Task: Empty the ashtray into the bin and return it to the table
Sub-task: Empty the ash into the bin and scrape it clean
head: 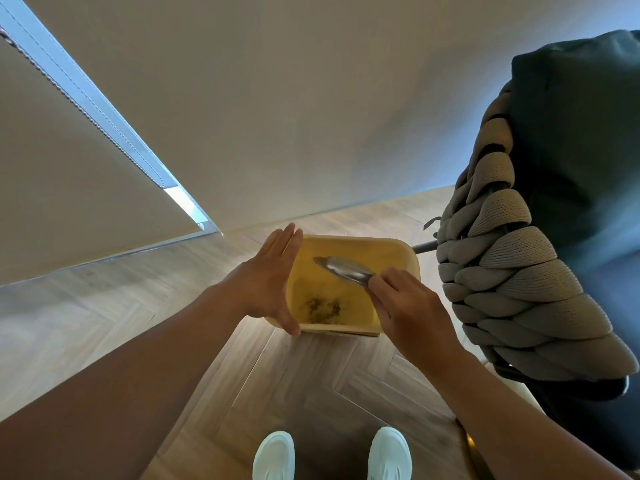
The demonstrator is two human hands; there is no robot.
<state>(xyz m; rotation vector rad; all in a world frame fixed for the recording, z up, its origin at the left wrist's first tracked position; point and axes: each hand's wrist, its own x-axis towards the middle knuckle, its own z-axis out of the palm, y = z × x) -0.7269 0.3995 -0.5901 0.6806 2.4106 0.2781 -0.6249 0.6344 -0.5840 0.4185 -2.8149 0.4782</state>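
Observation:
A yellow wooden bin [349, 245] stands on the floor below me, with dark ash and debris [323, 306] lying on its bottom. My right hand [408, 306] grips a shiny metal ashtray [344, 268] by its near edge and holds it tilted over the bin's opening. My left hand [270, 282] is flat with fingers straight, pressed against the bin's left outer side, holding nothing.
A chair with a thick braided beige cushion [512, 271] and a dark cover [581, 168] stands close on the right. A wall [311, 116] and a window blind [69, 150] rise behind the bin. My white shoes [273, 455] stand on herringbone wood floor [311, 386].

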